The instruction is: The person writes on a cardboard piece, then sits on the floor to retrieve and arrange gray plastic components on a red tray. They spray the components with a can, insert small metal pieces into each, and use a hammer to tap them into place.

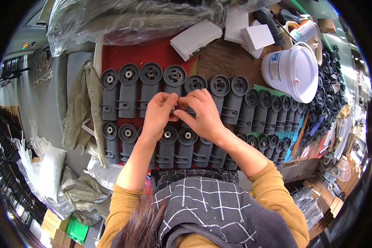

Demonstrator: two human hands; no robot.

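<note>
My left hand (158,116) and my right hand (203,113) meet above the middle of two rows of grey plastic tube parts with round cupped heads. Thumbs and fingers of both are pinched together around a small metal piece (174,109), mostly hidden by the fingertips. Just beyond them lies a back-row grey part (175,75) with metal showing in its head. Further left, another grey part (129,74) has a shiny metal ring at its centre. Nearer me, a front-row part (168,135) also carries a ring. My hands and forearms cover some of the parts.
Behind the rows lie white boxes (195,39) and clear plastic sheeting (132,20). A white bucket (273,68) lies tipped at the back right, near a spray bottle (304,31). Many small black parts (324,91) are heaped at right. Cloth (80,107) hangs at left.
</note>
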